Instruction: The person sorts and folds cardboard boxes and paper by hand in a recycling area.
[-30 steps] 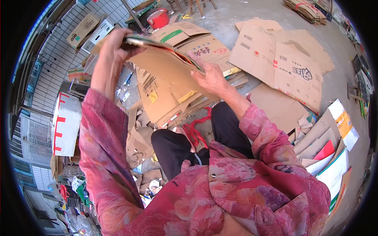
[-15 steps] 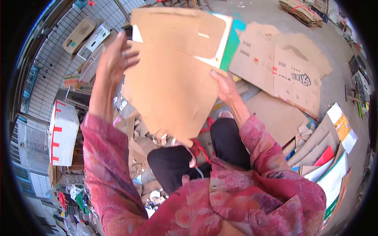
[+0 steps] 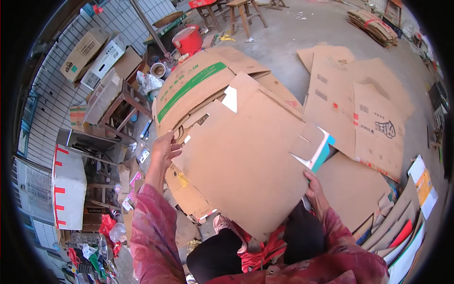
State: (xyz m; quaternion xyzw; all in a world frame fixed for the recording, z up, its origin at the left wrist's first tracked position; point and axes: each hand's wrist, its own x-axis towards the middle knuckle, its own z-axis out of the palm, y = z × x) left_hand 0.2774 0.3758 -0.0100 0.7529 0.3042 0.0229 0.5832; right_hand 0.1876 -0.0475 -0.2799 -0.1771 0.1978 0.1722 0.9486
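Observation:
A large flat sheet of brown cardboard point(image 3: 241, 156) slants over my knees, with a white and teal printed corner at its right. My right hand point(image 3: 318, 189) grips that sheet by its lower right edge, thumb on top and the other fingers hidden underneath. Beside the sheet's left edge is my left hand point(image 3: 165, 150), its fingers loosely bent and apart, fingertips close to the edge. Under and beyond the sheet lies a pile of flattened boxes point(image 3: 189, 90), the top one with a green stripe.
More flattened cardboard point(image 3: 331, 104) lies on the floor to the right. Upright cardboard pieces point(image 3: 397, 208) lean at the lower right. On the left are a wooden stool point(image 3: 125, 99), a white box with red marks point(image 3: 68, 187) and scattered scraps. A red bucket point(image 3: 187, 39) stands behind.
The cardboard sheet has come down and toward the right, over the pile. My left hand has lowered to its left edge; my right hand keeps its grip. The view has shifted, showing more floor ahead.

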